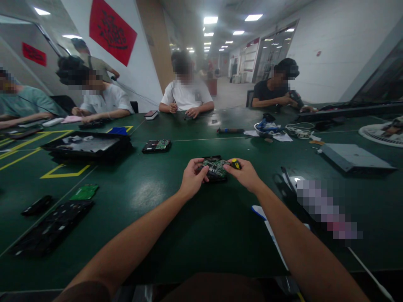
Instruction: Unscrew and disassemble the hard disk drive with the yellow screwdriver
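Note:
In front of me a green circuit board (216, 168) is held just above the table, tilted, with a black casing (218, 179) under and behind it. My left hand (192, 178) is closed on the board's left side, thumb on top. My right hand (247, 174) is closed around a short yellow-and-black handle (236, 164), which looks like a screwdriver; its tip is hidden. The right fingertips are at the board's right edge; whether they also grip it, I cannot tell.
At left lie a black plastic frame (52, 226), a green board (85, 191) and a black tray (88, 144). Another device with a board (156, 146) sits ahead. To the right are a grey metal box (355, 157) and a bowl of cables (267, 128). Several people sit around the table.

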Available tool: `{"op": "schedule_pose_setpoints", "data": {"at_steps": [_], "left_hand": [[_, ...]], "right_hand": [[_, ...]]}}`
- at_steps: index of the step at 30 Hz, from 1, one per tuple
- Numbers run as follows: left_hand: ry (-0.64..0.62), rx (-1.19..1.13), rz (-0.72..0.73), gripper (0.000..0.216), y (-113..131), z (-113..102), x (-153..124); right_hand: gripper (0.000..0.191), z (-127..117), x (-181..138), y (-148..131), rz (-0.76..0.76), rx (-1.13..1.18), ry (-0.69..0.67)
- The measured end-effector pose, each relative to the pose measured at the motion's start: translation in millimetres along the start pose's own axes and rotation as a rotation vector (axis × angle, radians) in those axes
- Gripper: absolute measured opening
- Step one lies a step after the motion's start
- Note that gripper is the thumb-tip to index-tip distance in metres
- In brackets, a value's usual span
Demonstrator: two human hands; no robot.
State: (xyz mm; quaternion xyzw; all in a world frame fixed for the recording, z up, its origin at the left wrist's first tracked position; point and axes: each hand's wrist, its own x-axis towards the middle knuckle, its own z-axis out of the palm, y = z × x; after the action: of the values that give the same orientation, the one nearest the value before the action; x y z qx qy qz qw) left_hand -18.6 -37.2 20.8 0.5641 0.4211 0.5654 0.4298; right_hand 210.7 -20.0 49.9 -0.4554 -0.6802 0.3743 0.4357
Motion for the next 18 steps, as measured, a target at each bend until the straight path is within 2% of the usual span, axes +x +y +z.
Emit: {"op": "schedule_pose_setpoints", "data": {"at_steps": [4,7,9,13,18], "left_hand": [[-0.058,0.139,0.056,0.059,-5.3,0.9,-4.9],[-0.076,0.406,0.162,0.065,-4.5,1.3,-10.1],[-0.094,0.648,0.238,0.06,-1.9,1.5,-13.1],[-0.104,1.077,0.319,0.042,6.4,3.8,-19.1],[-0.126,1.272,0.328,0.039,12.9,6.9,-23.7]], "right_hand": [[0.035,1.8,1.9,3.5,0.192,0.136,0.107],[0.038,-0.4,1.8,4.3,0.304,0.228,0.108],[0.036,-2.6,1.5,4.9,0.364,0.276,0.078],[0.035,-4.5,1.7,7.7,0.405,0.282,0.071],[0.036,-2.2,1.1,12.8,0.382,0.106,0.029]]}}
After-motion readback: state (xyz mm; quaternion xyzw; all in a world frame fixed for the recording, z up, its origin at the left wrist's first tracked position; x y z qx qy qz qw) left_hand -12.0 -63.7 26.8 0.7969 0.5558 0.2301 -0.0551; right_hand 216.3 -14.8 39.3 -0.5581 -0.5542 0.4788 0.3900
